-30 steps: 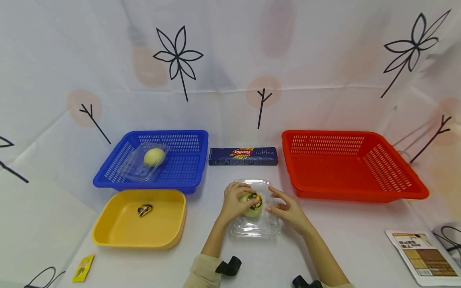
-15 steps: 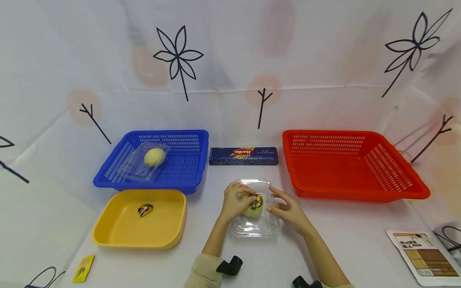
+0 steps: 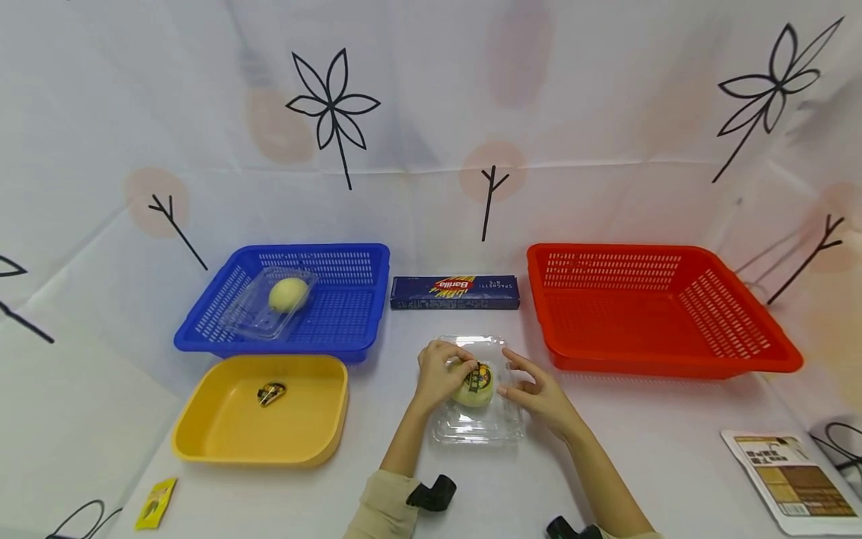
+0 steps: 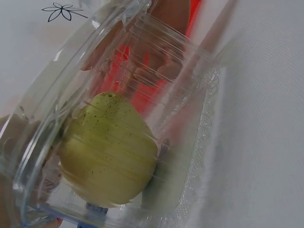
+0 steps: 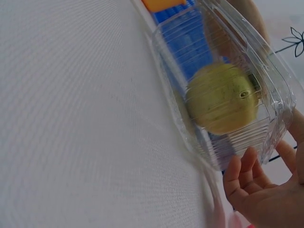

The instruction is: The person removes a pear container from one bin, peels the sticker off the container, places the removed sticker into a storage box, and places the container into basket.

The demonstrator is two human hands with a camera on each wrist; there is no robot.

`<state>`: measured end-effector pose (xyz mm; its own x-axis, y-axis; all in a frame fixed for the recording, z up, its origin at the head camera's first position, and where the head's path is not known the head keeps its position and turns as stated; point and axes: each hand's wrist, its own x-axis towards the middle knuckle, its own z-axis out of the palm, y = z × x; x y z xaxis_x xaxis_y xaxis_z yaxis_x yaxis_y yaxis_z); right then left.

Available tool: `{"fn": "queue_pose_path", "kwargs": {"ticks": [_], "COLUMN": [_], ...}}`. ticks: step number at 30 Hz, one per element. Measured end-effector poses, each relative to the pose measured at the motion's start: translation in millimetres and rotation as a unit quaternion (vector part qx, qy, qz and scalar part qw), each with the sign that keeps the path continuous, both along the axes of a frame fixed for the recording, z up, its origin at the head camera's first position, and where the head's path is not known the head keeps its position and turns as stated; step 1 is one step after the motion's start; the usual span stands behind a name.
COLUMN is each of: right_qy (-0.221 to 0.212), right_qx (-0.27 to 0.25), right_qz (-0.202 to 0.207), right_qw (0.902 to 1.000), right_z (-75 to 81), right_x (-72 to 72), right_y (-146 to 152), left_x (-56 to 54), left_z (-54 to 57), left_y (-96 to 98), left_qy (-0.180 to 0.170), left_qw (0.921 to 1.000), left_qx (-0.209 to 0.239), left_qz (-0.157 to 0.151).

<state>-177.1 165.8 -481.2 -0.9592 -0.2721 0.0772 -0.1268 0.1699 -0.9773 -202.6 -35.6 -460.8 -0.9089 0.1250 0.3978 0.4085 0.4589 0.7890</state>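
A clear plastic container lies on the white table before me, with a yellow-green pear in it. On top of the pear is a round dark label; whether it sits on fruit or lid I cannot tell. My left hand reaches over from the left, thumb and forefinger pinching at the label's upper left edge. At the right edge, my right hand holds the container between thumb and fingers. The right wrist view shows its curled fingers by the container's corner. The pear fills much of the left wrist view.
Behind left is a blue basket with another pear in a clear container. A yellow tray holds a crumpled gold-black piece. A spaghetti box, red basket, yellow packet and white-brown package lie around.
My left thumb has drawn back from the label's face to its upper left edge, uncovering more of the label. The right hand and the container have stayed in place.
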Motion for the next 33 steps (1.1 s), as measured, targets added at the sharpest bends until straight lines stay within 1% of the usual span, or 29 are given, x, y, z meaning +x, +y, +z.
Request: {"fn": "queue_pose_path", "kwargs": {"ticks": [6,13,17,25,29,33], "right_qy": [-0.008,-0.009,-0.008,-0.021,-0.022,-0.019], "right_qx": [0.003,0.004,0.002,0.006,0.003,-0.001], "right_qz": [-0.001,-0.003,-0.002,-0.005,-0.003,-0.001], "right_qw": [1.0000,0.9999,1.0000,0.9998,0.9997,0.9998], "right_z": [0.4,0.8,0.6,0.2,0.1,0.1], "right_x": [0.2,0.4,0.7,1.5,1.3,0.9], "right_y": [-0.2,-0.6,-0.6,0.5,0.9,0.4], "left_x": [0.2,-0.4,-0.1,-0.3,0.6,0.7], "left_z": [-0.1,-1.1,-1.3,-5.8,-5.4,-5.6], "left_y": [-0.9,-2.3,-2.9,-5.3,-6.5,-8.0], "left_qy": [-0.013,-0.019,-0.022,-0.006,-0.018,-0.045], "left_qw": [0.9999,0.9997,0.9994,0.9979,0.9968,0.9949], "left_qx": [-0.001,0.005,0.015,0.046,0.061,0.078], "left_qz": [-0.004,-0.014,-0.022,-0.046,-0.048,-0.046]}}
